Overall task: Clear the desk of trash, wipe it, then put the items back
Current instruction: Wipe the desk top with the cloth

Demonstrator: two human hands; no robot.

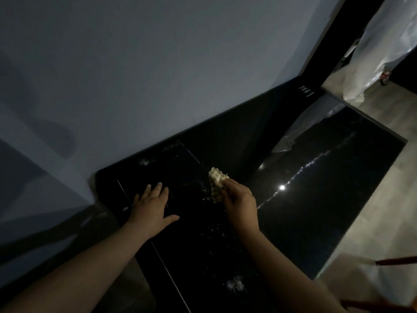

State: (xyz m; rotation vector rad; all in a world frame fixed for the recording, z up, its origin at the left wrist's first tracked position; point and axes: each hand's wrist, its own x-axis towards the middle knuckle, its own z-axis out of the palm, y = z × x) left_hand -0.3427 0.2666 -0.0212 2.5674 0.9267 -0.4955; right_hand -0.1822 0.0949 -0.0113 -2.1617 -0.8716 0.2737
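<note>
A glossy black desk (327, 211) carries scattered pale specks (234, 284).

Two hands, one cloth (216, 180), one desk (316, 199).
I counted a left hand (151, 206) and a right hand (239, 199), a single pale cloth, a single black desk, and two reddish bars (397, 260) at the right edge.

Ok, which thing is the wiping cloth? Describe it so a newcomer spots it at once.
Start at the glossy black desk that runs along the grey wall. Near its middle the right hand grips a crumpled pale cloth that pokes out beyond it. It is the only pale, waffle-textured object on the dark top; the left hand beside it lies flat, holding nothing.
</note>
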